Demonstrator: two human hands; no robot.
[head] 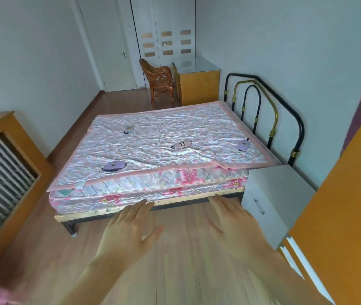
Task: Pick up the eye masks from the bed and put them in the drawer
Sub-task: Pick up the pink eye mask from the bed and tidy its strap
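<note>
Both forearms reached forward over the wooden floor, palms down, the left hand (128, 230) and right hand (234, 225) flat with fingers straight and slightly spread, holding nothing, fingertips pointing at the bed (153, 194). Four eye masks lay well apart on the quilt: a purple mask (113, 166) near the front left, a far mask (128, 129), a pink mask (182, 144) mid-bed, and a lilac mask (243, 145) by the headboard. The drawer (261, 213) of the grey nightstand beside the bed was closed.

The left hand (128, 232) and right hand (234, 223) are bare, both forearms unsleeved, no rings or watch.
</note>
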